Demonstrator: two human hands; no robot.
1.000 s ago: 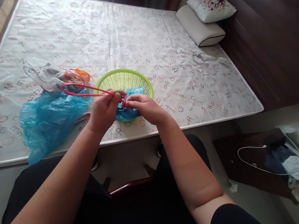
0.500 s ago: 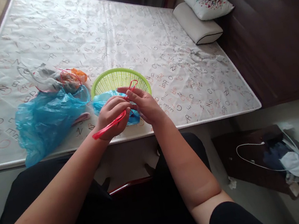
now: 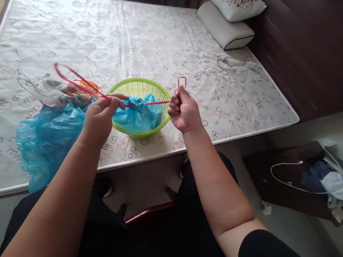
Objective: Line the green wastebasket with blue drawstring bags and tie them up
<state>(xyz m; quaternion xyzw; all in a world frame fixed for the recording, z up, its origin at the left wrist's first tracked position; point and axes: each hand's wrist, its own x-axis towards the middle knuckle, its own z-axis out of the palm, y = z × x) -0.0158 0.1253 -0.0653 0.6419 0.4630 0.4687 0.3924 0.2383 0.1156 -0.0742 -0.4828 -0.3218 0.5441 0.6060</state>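
A light green plastic basket stands on the mattress between my hands. Gathered inside it is a blue plastic bag, with a red string running taut across its bunched neck. My left hand pinches one end of the string at the basket's left rim, and a long red loop sticks up from the fingers. To the right of the basket, my right hand is closed on the other end, with a small loop showing above the thumb.
On the left, a large crumpled blue plastic bag lies beside white and orange plastic bags. The lettered mattress bears a cushion and a pillow at upper right. A dark low table with a cable stands lower right.
My hands have moved apart from over the basket, left hand to the left and right hand to the right, drawing the red string tight. The bag and basket are now more exposed.
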